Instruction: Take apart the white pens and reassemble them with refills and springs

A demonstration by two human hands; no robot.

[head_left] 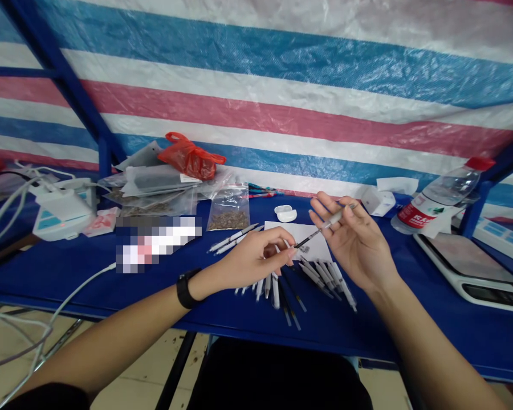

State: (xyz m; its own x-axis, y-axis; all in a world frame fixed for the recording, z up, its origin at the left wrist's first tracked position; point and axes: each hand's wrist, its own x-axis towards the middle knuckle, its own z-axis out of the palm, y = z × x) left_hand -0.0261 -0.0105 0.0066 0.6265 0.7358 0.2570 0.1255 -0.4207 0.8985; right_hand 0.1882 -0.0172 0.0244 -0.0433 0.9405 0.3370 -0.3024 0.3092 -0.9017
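Observation:
Between my two hands a slim pen is held at a slant over the table, with a grey-white barrel and a dark lower end. My left hand, with a black band on its wrist, pinches near the pen's dark end. My right hand grips the upper barrel between thumb and forefinger, its other fingers stretched out, palm up. Beneath the hands lie a group of white pens, more pens partly hidden by my left hand, and several dark refills. A white paper sits behind them.
Further back are an open white earbud case, a bag of small brown pieces, stacked plastic bags and a red bag. Right: a bottle and a scale. Left: a power strip with cables.

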